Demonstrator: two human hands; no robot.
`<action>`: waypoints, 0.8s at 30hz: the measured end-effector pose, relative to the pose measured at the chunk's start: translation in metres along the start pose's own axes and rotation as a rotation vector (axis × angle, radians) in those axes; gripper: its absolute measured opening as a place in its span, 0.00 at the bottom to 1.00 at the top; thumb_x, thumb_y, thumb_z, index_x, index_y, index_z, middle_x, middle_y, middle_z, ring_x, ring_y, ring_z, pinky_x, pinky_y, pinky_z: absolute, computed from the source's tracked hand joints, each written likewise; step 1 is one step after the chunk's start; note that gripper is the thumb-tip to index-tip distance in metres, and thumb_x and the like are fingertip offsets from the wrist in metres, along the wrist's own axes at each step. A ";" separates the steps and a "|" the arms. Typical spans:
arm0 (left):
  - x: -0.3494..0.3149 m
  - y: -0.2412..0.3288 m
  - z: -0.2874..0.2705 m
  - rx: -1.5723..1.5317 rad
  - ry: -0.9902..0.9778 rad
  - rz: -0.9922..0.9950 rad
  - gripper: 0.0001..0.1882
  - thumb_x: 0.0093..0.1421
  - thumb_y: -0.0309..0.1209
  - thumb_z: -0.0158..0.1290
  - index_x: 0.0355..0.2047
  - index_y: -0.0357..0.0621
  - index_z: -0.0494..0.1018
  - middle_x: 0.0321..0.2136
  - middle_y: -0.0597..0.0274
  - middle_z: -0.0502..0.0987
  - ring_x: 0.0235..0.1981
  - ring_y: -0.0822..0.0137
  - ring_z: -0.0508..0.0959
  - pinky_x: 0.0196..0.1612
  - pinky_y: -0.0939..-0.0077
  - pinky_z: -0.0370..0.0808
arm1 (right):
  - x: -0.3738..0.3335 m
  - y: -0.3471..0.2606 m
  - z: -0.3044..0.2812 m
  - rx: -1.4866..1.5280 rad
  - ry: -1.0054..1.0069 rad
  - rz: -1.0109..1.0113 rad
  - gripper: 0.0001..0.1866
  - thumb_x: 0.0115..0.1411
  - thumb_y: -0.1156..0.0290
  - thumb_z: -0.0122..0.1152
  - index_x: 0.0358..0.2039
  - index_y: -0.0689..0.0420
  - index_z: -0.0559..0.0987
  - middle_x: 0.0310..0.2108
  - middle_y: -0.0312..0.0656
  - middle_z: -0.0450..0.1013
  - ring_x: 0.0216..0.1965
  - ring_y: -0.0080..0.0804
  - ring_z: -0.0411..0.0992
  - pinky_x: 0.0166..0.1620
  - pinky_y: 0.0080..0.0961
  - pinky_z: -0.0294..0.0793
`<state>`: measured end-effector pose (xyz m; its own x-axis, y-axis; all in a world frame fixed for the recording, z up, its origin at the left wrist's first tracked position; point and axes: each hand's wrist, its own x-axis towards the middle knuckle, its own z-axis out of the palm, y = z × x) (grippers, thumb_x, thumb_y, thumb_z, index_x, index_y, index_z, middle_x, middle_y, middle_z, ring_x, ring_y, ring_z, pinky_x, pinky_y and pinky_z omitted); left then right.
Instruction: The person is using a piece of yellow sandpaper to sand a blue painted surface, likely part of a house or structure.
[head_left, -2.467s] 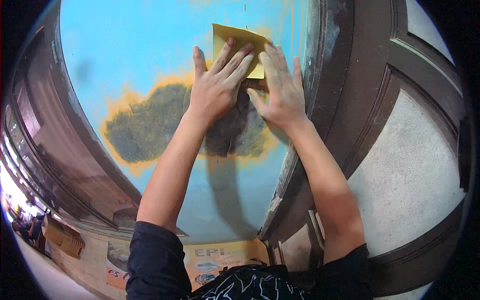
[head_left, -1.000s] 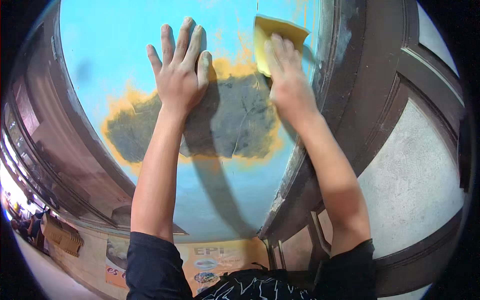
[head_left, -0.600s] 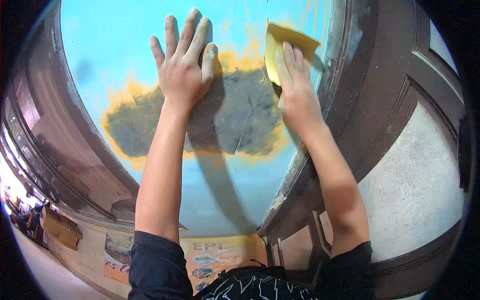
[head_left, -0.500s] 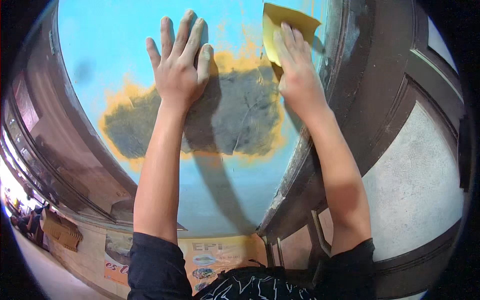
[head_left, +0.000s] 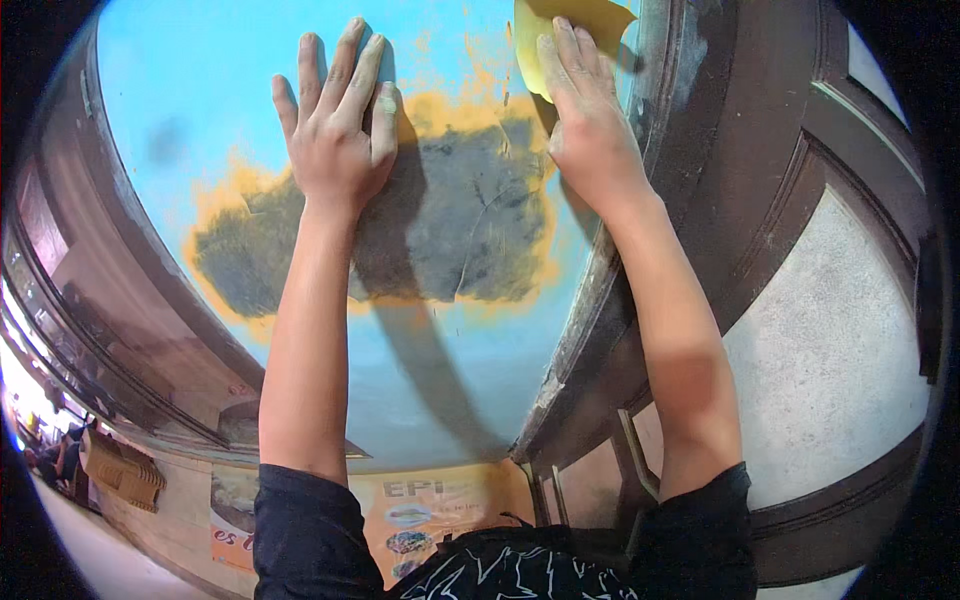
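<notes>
Yellow sheet [head_left: 602, 18], right hand [head_left: 597, 145] laid flat over it, fingers extended, left hand [head_left: 338, 152] on blue panel [head_left: 165, 85], 5 digits spread apart

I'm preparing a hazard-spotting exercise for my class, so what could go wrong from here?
First, the yellow sheet has its right corner close to the dark frame, so it might catch or fold there. Second, the right hand presses on that sheet without a glove, so a slip could scrape the skin. Third, the dark patch bears a thin, crack-like line; rubbing across it might lift an edge.
</notes>
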<state>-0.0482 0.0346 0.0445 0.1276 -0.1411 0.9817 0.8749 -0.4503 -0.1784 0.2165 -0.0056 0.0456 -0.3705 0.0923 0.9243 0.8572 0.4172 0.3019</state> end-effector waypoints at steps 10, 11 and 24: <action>-0.002 0.009 0.004 -0.033 -0.007 -0.013 0.27 0.63 0.34 0.50 0.64 0.64 0.75 0.69 0.74 0.69 0.74 0.53 0.60 0.74 0.38 0.47 | -0.056 -0.012 0.011 -0.041 -0.060 0.069 0.34 0.56 0.84 0.52 0.67 0.69 0.65 0.70 0.61 0.58 0.72 0.62 0.56 0.71 0.58 0.56; -0.003 0.009 0.004 -0.033 -0.007 -0.010 0.27 0.63 0.34 0.50 0.64 0.64 0.75 0.69 0.74 0.69 0.74 0.53 0.60 0.74 0.38 0.47 | -0.050 -0.010 0.012 -0.041 -0.047 0.054 0.34 0.57 0.84 0.52 0.67 0.69 0.65 0.71 0.61 0.58 0.72 0.62 0.56 0.71 0.58 0.56; -0.002 0.021 0.023 -0.029 0.014 -0.007 0.29 0.61 0.33 0.49 0.63 0.66 0.75 0.69 0.76 0.69 0.74 0.55 0.60 0.74 0.40 0.47 | -0.077 -0.001 0.016 0.029 -0.104 0.118 0.37 0.55 0.85 0.52 0.68 0.68 0.64 0.73 0.61 0.55 0.73 0.64 0.53 0.72 0.60 0.53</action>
<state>-0.0190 0.0452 0.0405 0.1152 -0.1501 0.9819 0.8620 -0.4762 -0.1739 0.2385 0.0015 -0.0293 -0.3039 0.2351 0.9232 0.8868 0.4240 0.1839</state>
